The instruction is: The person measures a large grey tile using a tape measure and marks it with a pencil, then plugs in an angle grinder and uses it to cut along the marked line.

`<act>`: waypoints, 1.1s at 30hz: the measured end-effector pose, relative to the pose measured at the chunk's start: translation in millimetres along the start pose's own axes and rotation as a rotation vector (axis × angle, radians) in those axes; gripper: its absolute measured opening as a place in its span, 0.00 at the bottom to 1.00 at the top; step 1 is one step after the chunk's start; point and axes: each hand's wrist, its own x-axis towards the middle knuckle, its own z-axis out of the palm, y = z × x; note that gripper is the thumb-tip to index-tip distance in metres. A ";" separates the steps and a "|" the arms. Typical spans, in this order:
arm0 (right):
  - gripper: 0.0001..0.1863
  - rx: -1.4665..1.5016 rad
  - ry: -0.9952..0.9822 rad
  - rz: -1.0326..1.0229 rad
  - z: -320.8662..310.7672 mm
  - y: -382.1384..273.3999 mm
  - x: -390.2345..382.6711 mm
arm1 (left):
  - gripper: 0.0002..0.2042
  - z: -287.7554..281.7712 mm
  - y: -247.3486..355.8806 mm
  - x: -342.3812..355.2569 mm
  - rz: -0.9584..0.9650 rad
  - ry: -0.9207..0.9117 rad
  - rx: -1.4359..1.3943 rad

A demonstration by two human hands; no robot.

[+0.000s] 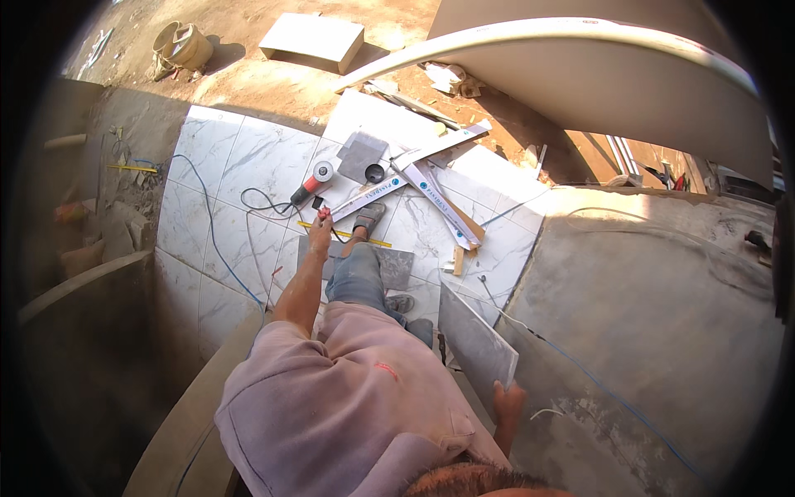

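Out ahead of me, my left hand [320, 235] is closed around a small red thing [324, 214], whose kind I cannot make out. Just beyond it an angle grinder [311, 184] with a red body and a pale disc lies on the white marbled tiles [240, 161]. My right hand [508, 403], low at my right side, grips the lower corner of a grey tile [474, 335] tilted on edge. Near my feet a yellow stick-like rule [364, 240] crosses another grey tile [396, 270]. A grey tile piece [362, 156] and a black round cup [374, 173] lie past the grinder.
Printed cardboard strips [439, 199] lie crossed on the floor. Blue cable [212, 224] runs along the left; another blue cord [617, 393] crosses the grey concrete [646, 290] at right. A large curved panel [596, 74], a white box [310, 40] and buckets [184, 47] stand farther off.
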 end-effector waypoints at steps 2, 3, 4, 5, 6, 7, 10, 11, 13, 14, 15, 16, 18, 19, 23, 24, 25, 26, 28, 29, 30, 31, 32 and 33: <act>0.19 0.070 0.028 -0.042 -14.4 -29.7 6.7 | 0.22 15.5 10.9 14.9 0.039 -0.071 0.163; 0.19 0.061 0.036 -0.016 -19.0 -34.2 12.0 | 0.22 35.8 24.9 14.4 0.026 -0.098 0.164; 0.18 0.058 0.059 -0.011 -23.8 -35.4 22.1 | 0.19 57.0 38.7 12.9 0.009 -0.164 0.201; 0.18 0.062 0.070 -0.018 -21.9 -42.3 29.8 | 0.16 62.2 50.7 13.6 -0.005 -0.215 0.245; 0.18 0.058 0.068 -0.008 -24.7 -51.5 36.0 | 0.16 66.1 57.3 15.1 -0.013 -0.222 0.247; 0.18 0.068 0.070 -0.016 -28.3 -59.5 43.7 | 0.18 69.1 62.3 15.4 0.021 -0.349 0.350; 0.18 0.007 0.054 -0.071 -23.5 -81.2 77.9 | 0.20 60.4 71.6 32.2 0.142 -0.465 0.569; 0.19 -0.076 0.043 -0.089 -24.0 -84.7 93.2 | 0.20 67.3 74.1 27.8 0.154 -0.524 0.580; 0.18 -0.003 0.092 -0.191 -25.8 -104.0 117.3 | 0.20 72.8 91.4 19.6 0.159 -0.526 0.618; 0.18 0.080 0.138 -0.230 -26.2 -112.6 126.6 | 0.19 78.8 102.9 10.3 0.145 -0.499 0.653; 0.18 0.081 0.104 -0.284 -25.6 -122.7 138.7 | 0.19 73.9 95.6 20.2 0.222 -0.484 0.640; 0.19 -0.033 0.042 -0.302 -26.9 -127.5 149.5 | 0.18 67.9 80.8 25.8 0.291 -0.474 0.629; 0.20 -0.181 0.013 -0.353 -36.1 -132.2 185.5 | 0.18 91.7 90.5 18.0 0.324 -0.434 0.640; 0.19 -0.158 0.005 -0.403 -38.0 -135.3 203.0 | 0.17 99.8 93.8 11.3 0.351 -0.419 0.677; 0.17 -0.257 -0.141 -0.623 -37.1 -147.6 269.0 | 0.18 97.3 95.8 -14.8 0.261 -0.307 0.699; 0.16 -0.254 -0.172 -0.640 -47.0 -156.6 280.3 | 0.18 112.6 110.4 -27.5 0.301 -0.310 0.696; 0.16 -0.278 -0.179 -0.663 -55.0 -167.4 283.2 | 0.18 121.4 118.2 -41.6 0.330 -0.314 0.695; 0.16 -0.299 -0.182 -0.693 -60.5 -179.6 281.8 | 0.18 123.9 117.8 -53.0 0.310 -0.286 0.677; 0.15 -0.329 -0.177 -0.749 -71.7 -182.6 299.2 | 0.18 135.4 127.3 -62.6 0.266 -0.259 0.584; 0.15 -0.266 -0.202 -0.833 -67.6 -177.9 308.5 | 0.18 133.2 116.8 -63.0 0.285 -0.184 0.607; 0.14 -0.204 -0.211 -0.894 -68.9 -178.7 311.9 | 0.18 133.8 115.0 -61.6 0.285 -0.167 0.601; 0.14 -0.205 -0.211 -0.908 -72.6 -180.8 316.8 | 0.18 134.3 114.3 -58.6 0.331 -0.045 0.518; 0.14 -0.266 -0.179 -0.895 -83.1 -192.2 300.8 | 0.18 134.8 104.8 -57.3 0.364 0.071 0.433; 0.14 -0.324 -0.147 -0.887 -91.0 -200.6 289.2 | 0.18 123.1 96.5 -49.6 0.286 0.088 0.423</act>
